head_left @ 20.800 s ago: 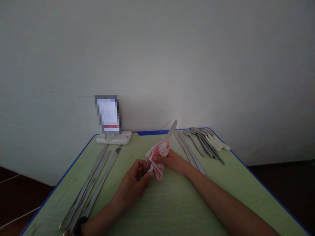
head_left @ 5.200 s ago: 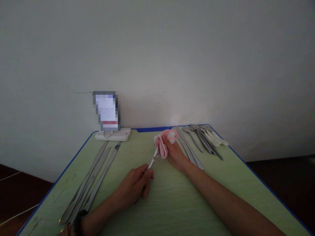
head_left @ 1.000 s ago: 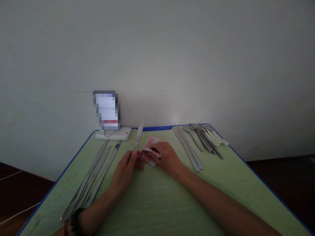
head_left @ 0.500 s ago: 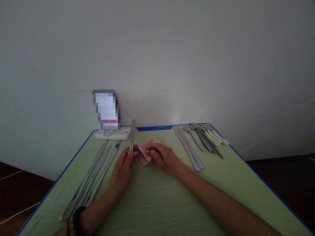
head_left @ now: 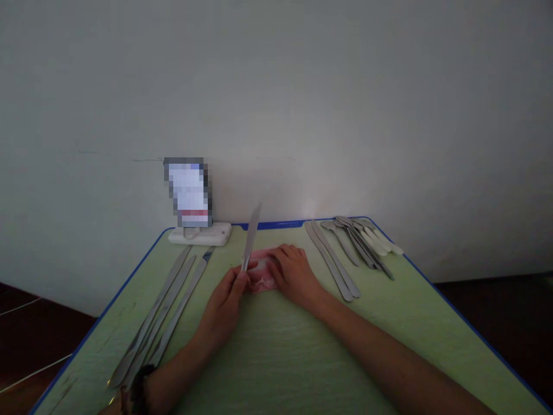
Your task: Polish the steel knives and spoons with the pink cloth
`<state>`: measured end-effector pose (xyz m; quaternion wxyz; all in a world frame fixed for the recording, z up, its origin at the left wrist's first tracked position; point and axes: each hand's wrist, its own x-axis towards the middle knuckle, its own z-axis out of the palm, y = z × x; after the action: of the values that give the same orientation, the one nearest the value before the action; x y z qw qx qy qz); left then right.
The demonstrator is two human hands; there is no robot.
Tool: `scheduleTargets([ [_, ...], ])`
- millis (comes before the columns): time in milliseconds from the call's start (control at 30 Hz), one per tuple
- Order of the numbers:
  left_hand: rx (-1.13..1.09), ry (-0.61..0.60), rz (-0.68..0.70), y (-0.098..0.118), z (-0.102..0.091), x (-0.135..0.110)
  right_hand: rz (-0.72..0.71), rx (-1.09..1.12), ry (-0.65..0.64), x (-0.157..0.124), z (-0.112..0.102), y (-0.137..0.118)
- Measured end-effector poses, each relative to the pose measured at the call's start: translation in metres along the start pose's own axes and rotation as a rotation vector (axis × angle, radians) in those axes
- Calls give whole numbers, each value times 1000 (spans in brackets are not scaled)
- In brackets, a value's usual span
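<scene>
My left hand (head_left: 227, 300) is closed round the handle of a metal knife (head_left: 250, 236), whose blade points up and away over the green table (head_left: 302, 357). Just to its right lies a pink cloth (head_left: 261, 274) on the table. My right hand (head_left: 294, 274) rests on that cloth with bent fingers pressing it down, close to the left hand's fingertips.
Three long knives (head_left: 164, 314) lie in a row at the left. Two knives (head_left: 330, 259) and several spoons and white-handled pieces (head_left: 367, 242) lie at the far right. A white stand with a blurred screen (head_left: 199, 230) sits at the back edge against the wall.
The knife in my left hand has tilted from leaning left to leaning right. The cloth has gone from being lifted in my right fingers to lying under the hand on the table.
</scene>
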<state>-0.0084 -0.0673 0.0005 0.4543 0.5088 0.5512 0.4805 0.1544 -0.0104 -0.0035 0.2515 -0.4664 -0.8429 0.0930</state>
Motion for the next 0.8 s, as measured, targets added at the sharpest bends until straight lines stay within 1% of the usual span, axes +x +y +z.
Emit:
scheduleTargets([
  [67,52,10,-21,1,0,0,60,-33,12,0,1,0],
  [200,111,23,16,1,0,1,117,-51,60,-1,3,0],
  [300,139,3,36,2,0,1,151,-3,86,0,3,-1],
  [367,135,-26,43,3,0,1,188,68,100,2,3,1],
  [467,106,-79,8,4,1,0,266,318,166,6,3,7],
  [533,108,-102,-39,6,2,-1,330,551,241,9,2,13],
  [600,126,-129,-75,6,3,-2,389,789,281,11,1,18],
  [733,210,-215,-63,5,2,-4,445,1284,210,15,-1,23],
  [800,267,-241,-25,5,2,-4,470,1535,219,17,-1,22],
])
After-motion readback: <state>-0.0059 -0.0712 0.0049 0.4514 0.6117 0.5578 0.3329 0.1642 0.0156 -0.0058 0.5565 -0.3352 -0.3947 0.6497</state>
